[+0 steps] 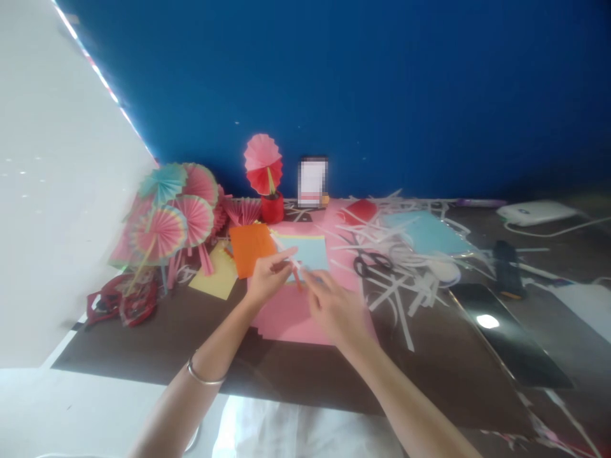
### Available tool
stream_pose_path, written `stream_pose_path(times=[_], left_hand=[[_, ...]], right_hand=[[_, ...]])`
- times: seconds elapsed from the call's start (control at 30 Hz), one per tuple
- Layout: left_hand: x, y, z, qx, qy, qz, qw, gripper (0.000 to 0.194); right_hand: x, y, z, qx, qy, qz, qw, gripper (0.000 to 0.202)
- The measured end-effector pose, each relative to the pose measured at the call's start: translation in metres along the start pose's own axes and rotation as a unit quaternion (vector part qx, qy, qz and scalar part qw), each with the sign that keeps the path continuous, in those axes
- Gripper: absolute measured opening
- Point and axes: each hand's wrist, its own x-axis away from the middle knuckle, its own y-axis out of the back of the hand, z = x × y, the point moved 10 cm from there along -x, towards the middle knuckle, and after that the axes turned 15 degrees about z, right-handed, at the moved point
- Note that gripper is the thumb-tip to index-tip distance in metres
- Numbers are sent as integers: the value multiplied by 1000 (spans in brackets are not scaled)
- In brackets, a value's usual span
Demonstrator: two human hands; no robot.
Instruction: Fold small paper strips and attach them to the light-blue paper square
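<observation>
Over pink sheets on the dark table, my left hand is pinched on a thin white strip that slants up to the left. Close to it on the right, my right hand has its fingers bent together at the strip's lower end; blur hides exactly what they grip. A small reddish piece hangs just below the fingertips. Behind the hands lies a light blue sheet with a yellow edge, and an orange sheet is left of it.
Folded paper fans crowd the left, near a red bundle and yellow paper. A pink-red fan stands in a red pot. To the right are white strips, black scissors, blue paper and a phone.
</observation>
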Motion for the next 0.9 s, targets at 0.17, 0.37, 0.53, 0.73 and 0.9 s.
stream_pose_path(times=[0.17,0.37,0.53,0.73,0.9], left_hand=[[0,-5,0,37,12,14,999,43],[0,-8,-1,40,20,31,999,47],[0,-9,-2,46,16,37,998,48],[2,-11,-1,40,28,37,998,49],[2,-13,-1,45,26,49,997,53]], right_hand=[[-2,-7,-1,13,-16,41,999,42],[-5,-17,-2,23,-27,84,996,47],[-6,-20,-3,27,-29,97,995,47],[-6,-22,-3,34,-33,108,993,47],[-6,-24,-3,45,-32,107,993,47]])
